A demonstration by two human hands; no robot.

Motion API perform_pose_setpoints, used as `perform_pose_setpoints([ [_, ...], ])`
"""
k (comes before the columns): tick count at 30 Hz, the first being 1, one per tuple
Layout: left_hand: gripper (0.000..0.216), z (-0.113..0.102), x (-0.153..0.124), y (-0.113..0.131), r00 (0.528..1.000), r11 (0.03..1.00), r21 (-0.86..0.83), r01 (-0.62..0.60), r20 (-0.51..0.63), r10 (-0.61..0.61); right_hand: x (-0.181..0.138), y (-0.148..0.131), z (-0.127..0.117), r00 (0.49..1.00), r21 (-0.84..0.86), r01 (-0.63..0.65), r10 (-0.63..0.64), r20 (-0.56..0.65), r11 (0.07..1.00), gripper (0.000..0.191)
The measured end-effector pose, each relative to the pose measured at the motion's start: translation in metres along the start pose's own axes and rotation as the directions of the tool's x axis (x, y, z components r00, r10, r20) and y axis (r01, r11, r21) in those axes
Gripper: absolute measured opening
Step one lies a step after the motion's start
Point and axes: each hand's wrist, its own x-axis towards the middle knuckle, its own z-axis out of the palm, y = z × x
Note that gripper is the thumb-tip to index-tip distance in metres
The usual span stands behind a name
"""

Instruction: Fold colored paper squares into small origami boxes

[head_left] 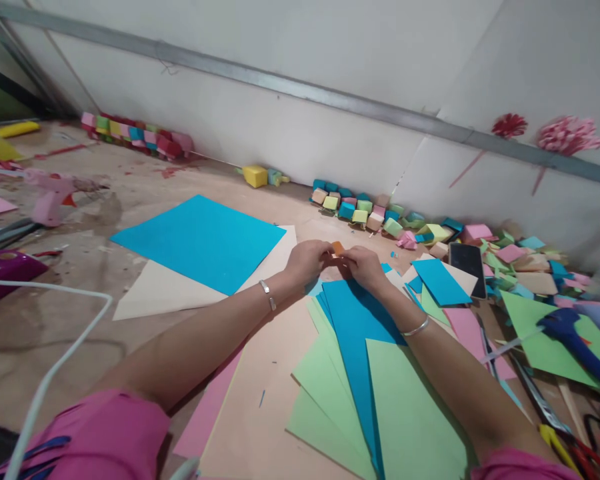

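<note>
A small orange piece of paper [337, 248] is held up between my two hands. My left hand [307, 264] pinches it from the left, and my right hand [364, 265] pinches its right side. Its exact folds are too small to make out. Below my hands, blue paper [353, 313] fans out with light green sheets [410, 400] on top of larger peach paper [260, 393]. To the left of my left hand, a big blue sheet [200, 243] overlaps a cream sheet [153, 293].
Small folded paper boxes [360, 210] line the wall, with a phone [466, 267] nearby. A pink glue gun [53, 193] sits left; a blue one [575, 343] and scissors [550, 407] are right. A white cable [65, 353] crosses the left side.
</note>
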Motion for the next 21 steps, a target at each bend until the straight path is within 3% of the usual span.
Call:
perform_pose_setpoints([
  [7, 0.019, -0.001, 0.0, 0.003, 0.999, 0.997, -0.07, -0.026, 0.031, 0.028, -0.009, -0.008, -0.009, 0.998, -0.012, 0.067, -0.067, 0.015, 0.998, 0.023],
  [12, 0.02, -0.003, -0.002, 0.004, 1.0, 0.996, -0.091, 0.015, 0.002, -0.015, -0.013, -0.006, -0.016, 0.999, -0.003, 0.016, -0.017, -0.039, 1.0, 0.036],
  [15, 0.021, -0.004, -0.002, 0.005, 0.999, 0.995, -0.101, 0.021, -0.029, -0.025, -0.012, 0.0, -0.013, 0.999, 0.019, -0.006, 0.006, -0.044, 1.0, 0.031],
  [19, 0.052, -0.001, -0.001, 0.002, 0.999, 0.99, -0.134, -0.036, -0.044, 0.031, -0.011, 0.002, -0.007, 1.0, 0.054, -0.016, 0.017, -0.021, 0.998, 0.019],
  [21, 0.056, 0.002, 0.0, -0.001, 0.997, 0.984, -0.16, -0.075, -0.014, 0.073, -0.011, 0.0, -0.006, 1.0, 0.058, -0.014, 0.015, -0.015, 0.998, 0.012],
])
